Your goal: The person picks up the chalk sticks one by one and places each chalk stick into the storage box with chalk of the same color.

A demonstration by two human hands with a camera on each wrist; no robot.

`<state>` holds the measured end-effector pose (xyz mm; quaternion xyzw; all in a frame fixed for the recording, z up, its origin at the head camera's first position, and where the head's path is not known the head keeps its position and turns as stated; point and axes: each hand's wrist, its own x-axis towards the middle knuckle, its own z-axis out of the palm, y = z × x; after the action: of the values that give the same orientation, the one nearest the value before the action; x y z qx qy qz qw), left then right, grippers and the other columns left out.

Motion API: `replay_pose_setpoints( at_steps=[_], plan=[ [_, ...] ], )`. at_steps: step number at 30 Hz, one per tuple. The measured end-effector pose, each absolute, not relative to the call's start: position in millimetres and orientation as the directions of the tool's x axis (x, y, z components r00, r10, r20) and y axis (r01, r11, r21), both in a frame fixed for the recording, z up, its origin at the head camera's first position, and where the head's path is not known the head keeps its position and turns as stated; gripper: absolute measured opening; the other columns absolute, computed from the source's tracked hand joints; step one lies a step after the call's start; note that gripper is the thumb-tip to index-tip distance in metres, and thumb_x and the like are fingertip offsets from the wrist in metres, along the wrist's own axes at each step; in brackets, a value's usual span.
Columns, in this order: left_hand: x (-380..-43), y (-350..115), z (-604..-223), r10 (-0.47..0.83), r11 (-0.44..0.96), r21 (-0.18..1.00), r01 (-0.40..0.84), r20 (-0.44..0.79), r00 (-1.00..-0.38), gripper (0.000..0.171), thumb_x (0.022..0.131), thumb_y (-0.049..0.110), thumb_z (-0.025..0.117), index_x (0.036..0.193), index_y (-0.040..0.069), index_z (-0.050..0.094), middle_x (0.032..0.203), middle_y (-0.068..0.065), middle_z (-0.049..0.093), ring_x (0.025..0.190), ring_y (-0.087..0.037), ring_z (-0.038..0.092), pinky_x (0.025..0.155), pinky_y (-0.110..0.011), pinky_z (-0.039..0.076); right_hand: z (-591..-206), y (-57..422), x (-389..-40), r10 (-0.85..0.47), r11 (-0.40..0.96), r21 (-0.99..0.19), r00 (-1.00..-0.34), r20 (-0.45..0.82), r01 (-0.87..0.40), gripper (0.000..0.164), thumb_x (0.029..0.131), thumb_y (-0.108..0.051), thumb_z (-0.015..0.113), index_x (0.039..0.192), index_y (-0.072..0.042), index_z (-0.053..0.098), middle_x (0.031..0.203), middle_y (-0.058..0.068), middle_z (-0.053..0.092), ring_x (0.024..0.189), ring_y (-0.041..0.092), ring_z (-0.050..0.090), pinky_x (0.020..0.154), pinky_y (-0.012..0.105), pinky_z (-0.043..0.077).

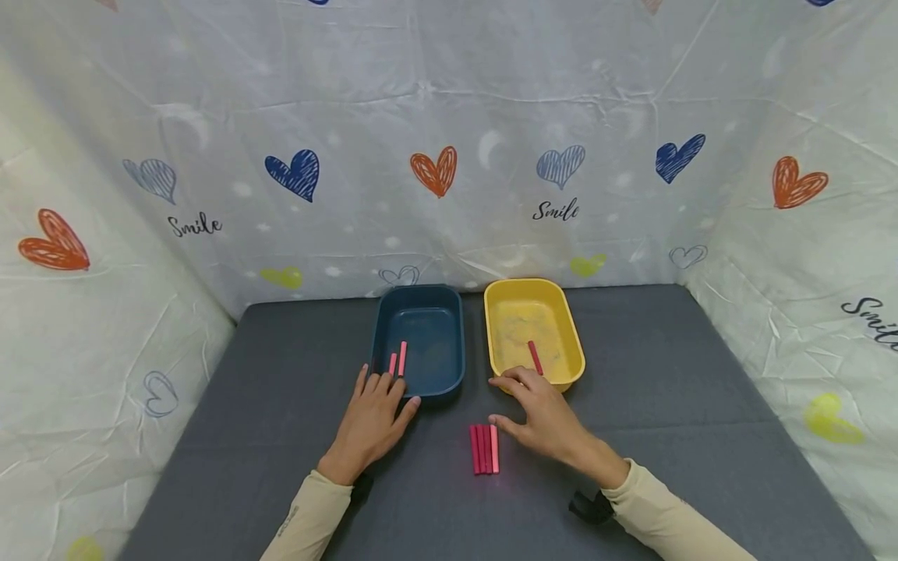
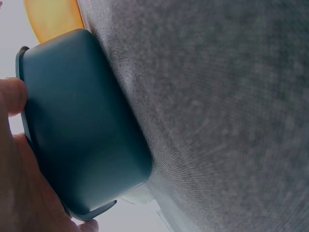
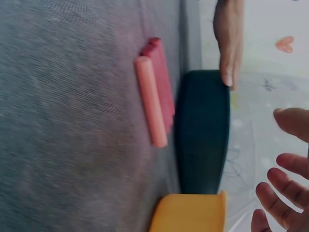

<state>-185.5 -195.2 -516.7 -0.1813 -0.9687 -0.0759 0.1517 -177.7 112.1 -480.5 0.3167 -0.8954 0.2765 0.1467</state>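
Note:
My left hand [image 1: 370, 421] rests with spread fingers on the near left rim of the dark blue tray [image 1: 435, 343]. Its thumb touches the near rim in the left wrist view. Two pink sticks [image 1: 402, 358] lie inside that tray by the fingertips. Over the near left corner of the yellow tray [image 1: 510, 319] is my right hand [image 1: 547, 419], fingers apart and holding nothing. A dark red stick [image 1: 535, 357] lies in the yellow tray. Below the trays, several dark red sticks [image 1: 481, 450] lie side by side with a pink stick [image 1: 495, 450] at their right end, near the right thumb.
A dark grey cloth [image 1: 295, 374] covers the table. Behind it and on both sides hangs a pale curtain [image 1: 491, 117] printed with hearts, and the trays stand close to its back panel. A black strap [image 1: 591, 506] shows under the right wrist.

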Motion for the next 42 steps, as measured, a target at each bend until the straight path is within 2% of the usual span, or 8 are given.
replay_pose_setpoints(
  at_steps=[7, 14, 20, 28, 42],
  plan=[
    [-186.4, -195.8, -517.7, 0.328, 0.923, 0.091, 0.375, 0.325, -0.887, 0.036, 0.098, 0.044, 0.054, 0.104, 0.009, 0.061, 0.097, -0.009, 0.057, 0.099, -0.03, 0.053, 0.116, -0.062, 0.027, -491.5, 113.3, -172.7, -0.514, 0.646, -0.403, -0.76, 0.398, -0.648, 0.056, 0.08, -0.04, 0.08, 0.128, -0.018, 0.063, 0.117, -0.002, 0.06, 0.107, 0.013, 0.058, 0.095, 0.037, 0.051],
    [-186.4, -195.4, -516.3, 0.324, 0.923, 0.101, 0.371, 0.315, -0.892, 0.036, 0.099, 0.044, 0.053, 0.105, 0.01, 0.061, 0.098, -0.009, 0.057, 0.1, -0.029, 0.053, 0.117, -0.061, 0.025, -503.2, 114.5, -170.2, -0.533, 0.655, -0.445, -0.79, 0.302, -0.611, 0.063, 0.079, -0.043, 0.08, 0.132, -0.015, 0.06, 0.122, 0.0, 0.059, 0.113, 0.017, 0.056, 0.099, 0.044, 0.049],
    [-186.8, -195.3, -515.4, 0.32, 0.926, 0.099, 0.365, 0.31, -0.895, 0.036, 0.099, 0.044, 0.053, 0.106, 0.009, 0.061, 0.1, -0.01, 0.057, 0.101, -0.03, 0.053, 0.117, -0.061, 0.025, -511.0, 116.2, -168.5, -0.545, 0.661, -0.495, -0.814, 0.2, -0.564, 0.075, 0.075, -0.047, 0.082, 0.137, -0.014, 0.056, 0.125, 0.002, 0.056, 0.116, 0.02, 0.054, 0.098, 0.048, 0.046],
    [-186.2, -195.6, -516.0, 0.321, 0.926, 0.097, 0.365, 0.308, -0.896, 0.036, 0.099, 0.044, 0.053, 0.106, 0.01, 0.06, 0.098, -0.008, 0.056, 0.1, -0.029, 0.052, 0.117, -0.061, 0.025, -517.0, 118.3, -167.5, -0.558, 0.68, -0.511, -0.823, 0.104, -0.526, 0.085, 0.07, -0.051, 0.085, 0.14, -0.014, 0.053, 0.126, 0.001, 0.055, 0.118, 0.021, 0.054, 0.097, 0.048, 0.044],
    [-185.4, -194.7, -515.9, 0.325, 0.924, 0.096, 0.371, 0.316, -0.891, 0.035, 0.099, 0.044, 0.053, 0.104, 0.011, 0.06, 0.097, -0.008, 0.056, 0.099, -0.029, 0.053, 0.117, -0.061, 0.026, -521.5, 120.6, -166.7, -0.561, 0.708, -0.487, -0.826, 0.053, -0.512, 0.088, 0.066, -0.052, 0.086, 0.138, -0.012, 0.055, 0.126, 0.002, 0.055, 0.116, 0.02, 0.054, 0.096, 0.048, 0.043]
  ],
)
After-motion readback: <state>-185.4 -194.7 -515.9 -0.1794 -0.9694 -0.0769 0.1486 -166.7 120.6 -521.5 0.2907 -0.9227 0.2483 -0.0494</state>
